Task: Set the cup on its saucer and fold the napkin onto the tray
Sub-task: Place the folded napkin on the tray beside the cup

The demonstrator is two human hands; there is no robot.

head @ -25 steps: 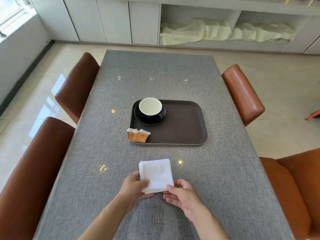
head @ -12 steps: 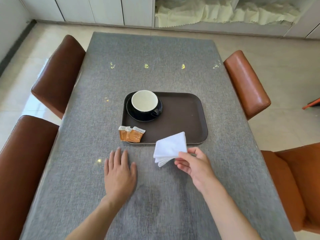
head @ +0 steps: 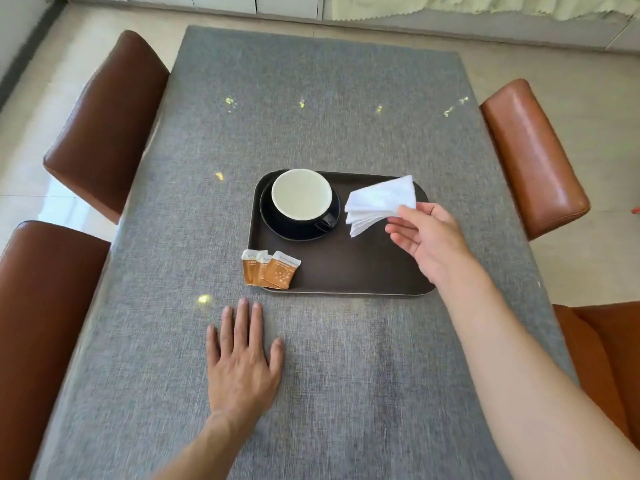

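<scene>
Already the cup (head: 301,198) sat on its saucer (head: 298,226) at the far left of the tray (head: 346,268). The right hand (head: 427,239) pinched the folded napkin (head: 380,202) by one corner and held it above the tray's right half, just beside the cup handle. Its loose layers fanned apart at the free edge. The left hand (head: 242,362) lay flat and released on the tabletop (head: 346,393), grasping nothing. Let go from that height, the napkin would likely splay open, or drape against the cup. Three sachets (head: 270,268) overlapped the tray's near left rim.
</scene>
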